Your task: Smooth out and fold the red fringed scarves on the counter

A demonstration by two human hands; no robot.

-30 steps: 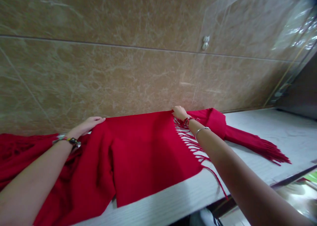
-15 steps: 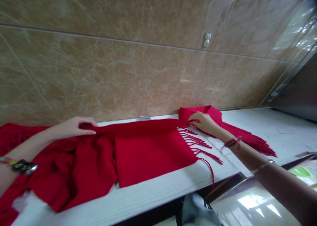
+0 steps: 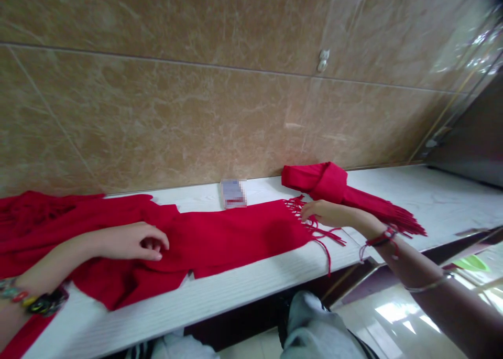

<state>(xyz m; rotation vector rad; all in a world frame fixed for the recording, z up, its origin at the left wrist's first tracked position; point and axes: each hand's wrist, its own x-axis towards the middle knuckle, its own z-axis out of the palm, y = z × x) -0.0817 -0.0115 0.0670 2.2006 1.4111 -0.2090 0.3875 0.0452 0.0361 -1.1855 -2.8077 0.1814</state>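
A red fringed scarf (image 3: 243, 236) lies flat across the white wood-grain surface, its left part rumpled. Over that rumpled part hovers or rests my left hand (image 3: 135, 242), fingers loosely curled with a gap to the thumb and nothing visible between them. At the scarf's right end, my right hand (image 3: 320, 212) has its fingers lowered onto or just above the tassels (image 3: 314, 228); no grip on the cloth shows. Just behind the right hand is a second red scarf (image 3: 318, 181), folded over, its fringe pointing right.
A small pale blurred item (image 3: 233, 194) lies against the marbled tile wall (image 3: 176, 112). More red fabric (image 3: 39, 212) is heaped at far left. The white surface's front edge runs above my grey-clad knees (image 3: 310, 322). A green basin (image 3: 471, 263) stands low at right.
The scarf's far edge, previously held up by both hands, now lies lower and nearer me. Both hands have come toward me and let go of it, uncovering the pale item.
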